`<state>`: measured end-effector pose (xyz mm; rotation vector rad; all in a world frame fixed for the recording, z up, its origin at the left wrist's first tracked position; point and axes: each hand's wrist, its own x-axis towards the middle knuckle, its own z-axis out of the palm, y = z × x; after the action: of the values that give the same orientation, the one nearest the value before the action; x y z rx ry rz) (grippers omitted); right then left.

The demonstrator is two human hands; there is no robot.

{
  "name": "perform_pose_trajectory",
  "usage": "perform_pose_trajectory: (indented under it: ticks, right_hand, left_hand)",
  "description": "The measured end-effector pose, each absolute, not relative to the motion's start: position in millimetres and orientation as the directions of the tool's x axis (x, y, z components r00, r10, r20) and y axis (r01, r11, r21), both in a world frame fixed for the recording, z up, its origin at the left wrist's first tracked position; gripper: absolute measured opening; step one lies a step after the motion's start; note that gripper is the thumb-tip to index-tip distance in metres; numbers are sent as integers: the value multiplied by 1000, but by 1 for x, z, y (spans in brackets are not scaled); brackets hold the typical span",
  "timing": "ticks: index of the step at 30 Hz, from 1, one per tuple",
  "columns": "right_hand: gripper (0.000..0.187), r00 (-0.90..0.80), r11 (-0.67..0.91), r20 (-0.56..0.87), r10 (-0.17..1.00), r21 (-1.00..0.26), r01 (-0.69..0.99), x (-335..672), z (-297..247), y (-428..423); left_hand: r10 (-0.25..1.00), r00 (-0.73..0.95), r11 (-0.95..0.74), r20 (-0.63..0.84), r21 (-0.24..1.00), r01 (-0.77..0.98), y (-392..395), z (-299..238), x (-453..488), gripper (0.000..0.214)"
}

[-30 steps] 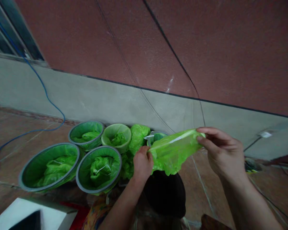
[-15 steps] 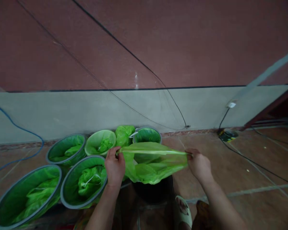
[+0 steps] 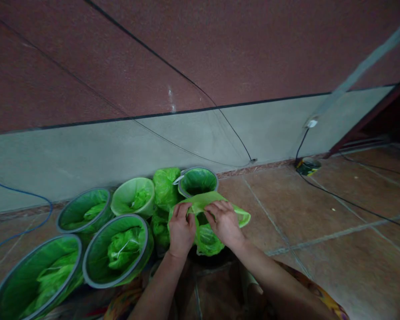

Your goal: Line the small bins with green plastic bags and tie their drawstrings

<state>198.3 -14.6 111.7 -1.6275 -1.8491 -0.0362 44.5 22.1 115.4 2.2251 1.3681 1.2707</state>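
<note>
I hold a thin light-green plastic bag (image 3: 207,235) low in front of me, over a dark bin (image 3: 216,260) that is mostly hidden under it. My left hand (image 3: 181,229) pinches the bag's top edge on the left. My right hand (image 3: 224,221) grips the same edge just to the right, fingers curled into the plastic. The two hands are close together, almost touching.
Several round bins lined with green bags stand along the grey wall base: a big one (image 3: 118,249) beside my left hand, another (image 3: 33,280) at far left, smaller ones (image 3: 132,202) (image 3: 198,180) behind. Loose green bags (image 3: 165,189) lie between them. Cables run over the tiled floor.
My hands held the bag stretched wide apart; now the right hand has come in to the left one and the bag hangs bunched and lower. My head has turned a little right.
</note>
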Motion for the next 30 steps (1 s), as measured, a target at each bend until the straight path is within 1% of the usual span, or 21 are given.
perform_pose_trajectory:
  ticks: [4,8,12,15,17,19,22,24,25,27,30]
  right_hand:
    - [14,54,232,610,790,-379,896,211,113,-12]
    - [12,153,202,690,708,-405,892,227,121,-11]
    - [13,287,156,717,635,-483,862,244,126,-9]
    - [14,411,102,697,587,-567,817,259,126,-9]
    - [14,462,53,652,601,-609,792,266,125,-9]
    - [18,450,-10,595,666,-596,803,268,122,-11]
    - [35,333,-47,548,767,-470,881,261,119,-13]
    - [44,259,-27,546,797,-395,918,254,119,-13]
    - [46,242,-21,548,801,-378,926,251,120,-13]
    - [44,245,-23,558,793,-375,927,251,120,-11]
    - [31,255,-33,567,784,-372,928,257,119,-9]
  left_hand:
    - [796,201,-560,572,568,602,26,109,44,28]
    - [815,174,-525,552,578,624,29,110,40,31]
    - [817,122,-486,563,560,671,35,116,31,30]
    - [805,86,-455,587,517,725,41,120,21,23]
    - [797,74,-437,599,487,756,43,122,17,19]
    - [790,75,-429,609,461,777,44,122,15,18]
    - [772,101,-456,627,436,776,42,122,17,19]
    - [754,132,-496,643,427,756,40,122,21,19]
    - [743,149,-519,653,420,745,39,122,22,18]
    - [720,187,-561,668,402,724,36,122,25,18]
    - [709,220,-589,670,393,706,34,121,28,18]
